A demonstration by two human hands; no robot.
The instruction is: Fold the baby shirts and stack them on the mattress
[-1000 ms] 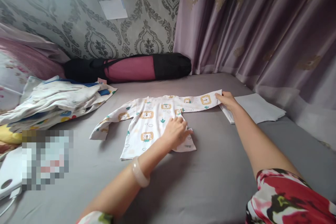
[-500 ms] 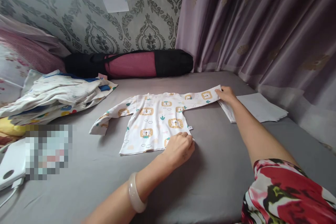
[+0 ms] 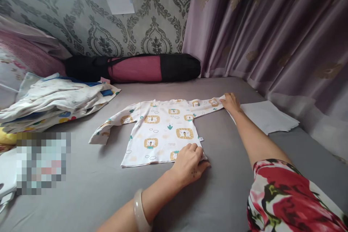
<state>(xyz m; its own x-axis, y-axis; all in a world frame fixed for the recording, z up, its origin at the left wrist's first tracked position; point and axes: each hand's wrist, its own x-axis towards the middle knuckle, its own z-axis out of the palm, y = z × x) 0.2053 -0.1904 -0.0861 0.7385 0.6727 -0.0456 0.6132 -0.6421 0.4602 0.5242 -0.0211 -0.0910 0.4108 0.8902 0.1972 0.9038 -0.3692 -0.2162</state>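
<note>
A small white long-sleeved shirt (image 3: 160, 130) printed with lion faces lies spread on the grey sheet, its neckline toward the wall. My left hand (image 3: 190, 161) is closed over the lower right corner of the hem, fingers curled and thumb pointing right. Their tips are hidden beneath the hand. At the cuff of the right-hand sleeve (image 3: 208, 105), my right hand (image 3: 230, 103) grips the fabric, with the sleeve stretched out sideways. The other sleeve (image 3: 114, 127) bends down toward the left with nothing touching it.
A pile of clothes (image 3: 59, 101) sits at the left. White sheets (image 3: 269, 117) lie beside my right forearm. Along the wall rests a long black and maroon bag (image 3: 136, 68); a purple curtain (image 3: 233, 25) hangs at right. A white device (image 3: 8, 174) with a cable is at lower left.
My right hand has lowered the cuff onto the bed and shifted slightly left. My left thumb now sticks out from the hem corner. The view has also shifted a little.
</note>
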